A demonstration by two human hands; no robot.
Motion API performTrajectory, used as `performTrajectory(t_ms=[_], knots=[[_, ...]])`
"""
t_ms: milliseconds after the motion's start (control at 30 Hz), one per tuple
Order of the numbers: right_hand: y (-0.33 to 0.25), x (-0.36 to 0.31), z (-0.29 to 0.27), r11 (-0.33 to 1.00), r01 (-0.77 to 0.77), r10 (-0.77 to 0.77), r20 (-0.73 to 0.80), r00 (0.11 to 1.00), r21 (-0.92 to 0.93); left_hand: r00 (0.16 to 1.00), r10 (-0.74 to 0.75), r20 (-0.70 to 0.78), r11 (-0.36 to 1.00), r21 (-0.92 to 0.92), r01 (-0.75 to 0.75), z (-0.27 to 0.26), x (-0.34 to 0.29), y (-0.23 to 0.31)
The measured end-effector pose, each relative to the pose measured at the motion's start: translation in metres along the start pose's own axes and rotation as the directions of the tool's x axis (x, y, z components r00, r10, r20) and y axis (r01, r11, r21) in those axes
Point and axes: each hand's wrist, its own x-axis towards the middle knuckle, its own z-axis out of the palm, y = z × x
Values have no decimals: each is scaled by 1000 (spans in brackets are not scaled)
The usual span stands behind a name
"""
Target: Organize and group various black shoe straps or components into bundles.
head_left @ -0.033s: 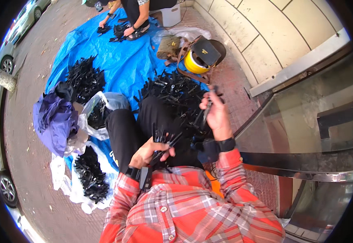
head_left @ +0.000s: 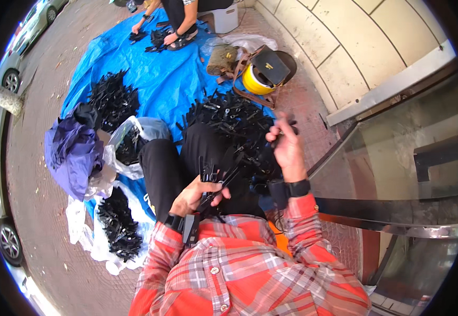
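Left hand (head_left: pixel 191 196) gripping black-strip bunch (head_left: pixel 208 174); right hand (head_left: pixel 288 146) curled, contents unclear, strip pile (head_left: pixel 242 125) beside it. Likely bunching; adding calls for steady left grip.

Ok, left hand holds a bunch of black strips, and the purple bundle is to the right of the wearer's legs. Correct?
Not quite: the head view shows the purple bundle to the left of the wearer's legs. The left hand does hold a bunch of black strips.
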Motion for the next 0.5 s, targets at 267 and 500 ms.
performTrajectory(t_ms=[267, 500], knots=[[9, -71, -7, 787, -263, 214, -152, 965, -559, 998, 19, -57, 996, -90, -24, -5, 12, -9], [39, -89, 21, 365, 489, 13, 530, 848, -792, 986, -23, -166, 977, -214, -13, -2, 15, -8]])
